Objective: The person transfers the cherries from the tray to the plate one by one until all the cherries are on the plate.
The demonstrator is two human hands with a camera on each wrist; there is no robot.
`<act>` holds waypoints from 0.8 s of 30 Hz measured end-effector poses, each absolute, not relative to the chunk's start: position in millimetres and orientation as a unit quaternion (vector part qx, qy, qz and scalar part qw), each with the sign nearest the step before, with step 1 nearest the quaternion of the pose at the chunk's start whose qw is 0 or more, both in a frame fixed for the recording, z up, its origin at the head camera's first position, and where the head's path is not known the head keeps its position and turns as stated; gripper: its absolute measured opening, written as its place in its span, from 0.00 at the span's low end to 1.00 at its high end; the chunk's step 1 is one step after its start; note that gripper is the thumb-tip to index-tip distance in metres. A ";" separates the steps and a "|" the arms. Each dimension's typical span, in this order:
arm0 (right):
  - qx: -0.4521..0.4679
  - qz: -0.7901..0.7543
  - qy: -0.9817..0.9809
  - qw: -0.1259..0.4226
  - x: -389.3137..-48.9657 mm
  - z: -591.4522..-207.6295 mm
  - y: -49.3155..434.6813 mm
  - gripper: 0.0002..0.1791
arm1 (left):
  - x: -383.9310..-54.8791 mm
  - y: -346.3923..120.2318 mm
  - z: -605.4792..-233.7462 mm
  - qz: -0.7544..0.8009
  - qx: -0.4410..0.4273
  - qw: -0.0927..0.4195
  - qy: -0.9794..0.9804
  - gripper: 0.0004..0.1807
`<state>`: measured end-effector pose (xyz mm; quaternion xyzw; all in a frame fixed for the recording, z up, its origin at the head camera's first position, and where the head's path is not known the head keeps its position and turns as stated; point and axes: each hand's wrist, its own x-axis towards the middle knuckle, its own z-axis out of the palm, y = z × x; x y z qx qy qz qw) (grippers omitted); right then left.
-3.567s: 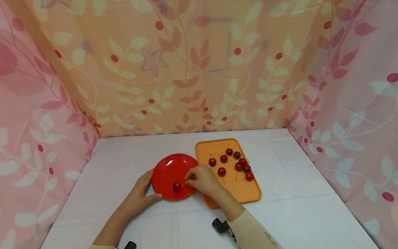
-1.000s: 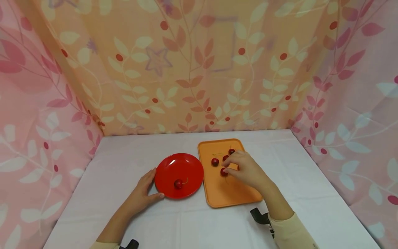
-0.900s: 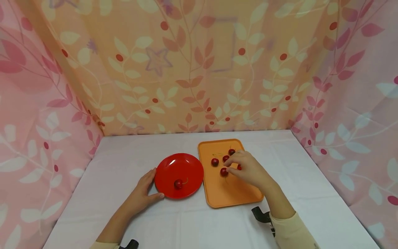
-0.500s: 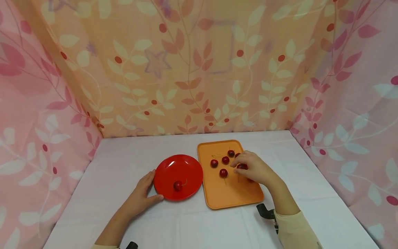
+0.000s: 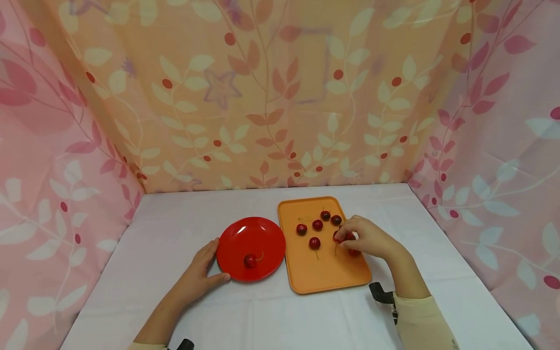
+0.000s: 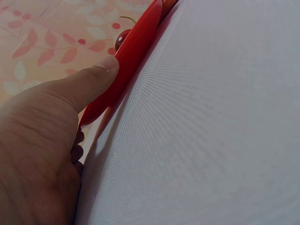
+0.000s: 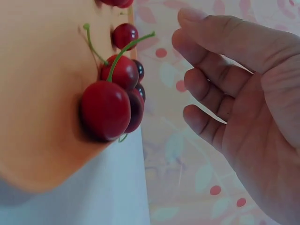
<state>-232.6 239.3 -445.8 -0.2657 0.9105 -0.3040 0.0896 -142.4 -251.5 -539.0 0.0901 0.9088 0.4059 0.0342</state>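
In the head view, a red plate (image 5: pixel 267 238) holds one cherry (image 5: pixel 250 261) with its stem on. My left hand (image 5: pixel 199 272) holds the plate by its left rim; in the left wrist view the thumb (image 6: pixel 96 79) lies on the rim. To the right, an orange tray (image 5: pixel 319 277) bears several dark red cherries (image 5: pixel 314 243). My right hand (image 5: pixel 367 238) hovers over the cluster at the tray's right side, fingers bent, thumb apart from the cherries. The right wrist view shows stemmed cherries (image 7: pixel 107 110) close by, with nothing held in the fingers.
A white cloth (image 5: pixel 245 316) covers the table. Patterned curtains (image 5: pixel 262 97) enclose it at the back and both sides. Plate and tray stand side by side, their edges almost touching. A loose stem (image 5: pixel 306 219) lies near the tray's top left.
My right hand has left the plate, where the cherry stays, and passed over the tray to the cluster at its right side. The left hand has stayed at the plate's rim.
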 end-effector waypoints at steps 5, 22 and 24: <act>-0.241 -0.300 0.915 0.122 -234.1 -450.7 243.5 0.08 | -142.3 -251.3 -538.2 0.406 0.089 0.035 0.909 0.61; -0.224 -0.287 0.919 0.148 -239.0 -462.4 245.5 0.03 | -143.8 -252.2 -541.7 0.404 0.091 0.034 0.909 0.61; -0.229 -0.285 0.919 0.147 -239.7 -463.6 245.8 0.03 | -144.1 -252.3 -542.4 0.403 0.091 0.033 0.910 0.61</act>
